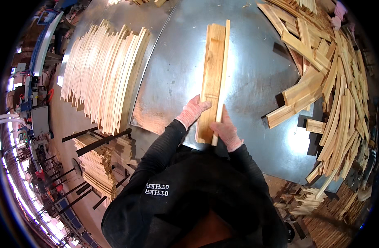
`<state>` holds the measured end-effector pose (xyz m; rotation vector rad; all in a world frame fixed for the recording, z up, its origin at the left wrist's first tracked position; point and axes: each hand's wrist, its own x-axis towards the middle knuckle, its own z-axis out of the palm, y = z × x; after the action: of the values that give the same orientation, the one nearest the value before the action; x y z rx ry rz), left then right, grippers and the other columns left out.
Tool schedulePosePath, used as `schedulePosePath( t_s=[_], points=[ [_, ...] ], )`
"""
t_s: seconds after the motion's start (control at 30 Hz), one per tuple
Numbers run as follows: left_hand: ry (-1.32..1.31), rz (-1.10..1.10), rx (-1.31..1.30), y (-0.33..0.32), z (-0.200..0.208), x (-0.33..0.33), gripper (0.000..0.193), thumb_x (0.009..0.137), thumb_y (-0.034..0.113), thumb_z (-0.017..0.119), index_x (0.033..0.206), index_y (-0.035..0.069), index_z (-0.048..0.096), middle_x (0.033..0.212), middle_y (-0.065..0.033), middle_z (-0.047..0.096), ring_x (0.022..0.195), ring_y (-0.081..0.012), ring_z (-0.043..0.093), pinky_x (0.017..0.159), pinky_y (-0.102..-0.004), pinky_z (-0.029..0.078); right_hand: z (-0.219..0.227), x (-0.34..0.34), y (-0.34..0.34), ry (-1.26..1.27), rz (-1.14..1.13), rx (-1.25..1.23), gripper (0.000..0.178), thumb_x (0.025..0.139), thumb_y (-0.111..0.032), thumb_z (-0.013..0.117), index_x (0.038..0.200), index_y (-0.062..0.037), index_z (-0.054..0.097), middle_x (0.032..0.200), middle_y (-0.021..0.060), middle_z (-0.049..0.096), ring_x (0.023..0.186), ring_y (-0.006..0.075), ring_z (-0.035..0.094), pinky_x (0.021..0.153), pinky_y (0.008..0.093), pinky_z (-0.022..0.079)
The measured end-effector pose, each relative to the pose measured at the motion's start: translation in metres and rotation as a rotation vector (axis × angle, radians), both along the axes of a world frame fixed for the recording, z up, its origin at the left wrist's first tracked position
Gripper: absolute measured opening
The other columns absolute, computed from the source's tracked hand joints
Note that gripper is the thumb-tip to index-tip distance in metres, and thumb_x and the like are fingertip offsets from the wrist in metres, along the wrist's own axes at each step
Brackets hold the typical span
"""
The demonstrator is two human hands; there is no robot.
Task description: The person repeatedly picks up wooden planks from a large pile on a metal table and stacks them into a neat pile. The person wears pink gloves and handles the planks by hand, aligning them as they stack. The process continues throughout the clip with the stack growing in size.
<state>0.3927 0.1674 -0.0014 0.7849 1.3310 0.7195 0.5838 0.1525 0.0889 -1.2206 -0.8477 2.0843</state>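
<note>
A wide, flat wooden board lies lengthwise in front of me over the metal table, its near end close to my body. Along its right side stands a narrow wooden strip, slightly angled away from it at the far end. My left hand, in a pinkish knit glove, grips the board's left edge with the thumb on its face. In a matching glove, my right hand is closed round the near part of the strip, fingers partly hidden behind it.
On the left, a row of pale boards stands on edge beside the table. More stacked boards rest on a rack with dark metal arms. A loose heap of boards covers the right side of the metal table. Another person's gloved hand shows far right.
</note>
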Motion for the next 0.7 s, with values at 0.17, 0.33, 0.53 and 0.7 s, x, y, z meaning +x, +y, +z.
schedulePosePath(
  t_s=[0.17,0.33,0.53,0.7],
  points=[
    [1.009,0.011,0.137,-0.001,0.101,0.026,0.074,0.088,0.040,0.069,0.144,0.000,0.042,0.138,-0.0278,0.051,0.123,-0.0423,0.054,0.101,-0.0469,0.045,-0.016,-0.004,0.004,-0.359,-0.221,0.272,0.090,0.085,-0.002,0.064,0.157,0.0026,0.011,0.138,0.0172,0.050,0.118,0.0221,0.055,0.097,0.0303,0.049],
    [-0.005,-0.067,0.031,-0.015,0.055,0.002,0.071,0.090,0.041,0.070,0.142,-0.002,0.045,0.129,-0.0194,0.059,0.121,-0.0276,0.056,0.103,-0.0370,0.044,-0.013,-0.040,0.022,-0.367,-0.227,0.642,0.086,0.093,-0.019,0.067,0.154,0.0083,0.013,0.144,0.0290,0.045,0.127,0.0333,0.055,0.106,0.0351,0.045],
    [0.253,0.213,0.153,0.075,0.113,-0.044,0.047,0.090,0.034,0.070,0.118,-0.002,0.064,0.095,-0.0089,0.071,0.085,-0.0148,0.066,0.076,-0.0324,0.054,-0.026,-0.067,0.064,-0.418,-0.293,1.088,0.057,0.105,-0.009,0.045,0.154,0.0074,0.021,0.143,0.0223,0.051,0.124,0.0290,0.058,0.104,0.0344,0.045],
    [1.325,-0.071,0.300,0.239,0.096,-0.162,0.051,0.094,0.056,0.054,0.105,0.007,0.066,0.092,-0.0214,0.071,0.091,-0.0405,0.069,0.075,-0.0507,0.055,-0.042,-0.050,0.075,-0.607,-0.139,0.758,0.051,0.102,-0.007,0.052,0.148,0.0060,0.036,0.128,0.0159,0.063,0.117,0.0220,0.062,0.099,0.0334,0.048]
  ],
)
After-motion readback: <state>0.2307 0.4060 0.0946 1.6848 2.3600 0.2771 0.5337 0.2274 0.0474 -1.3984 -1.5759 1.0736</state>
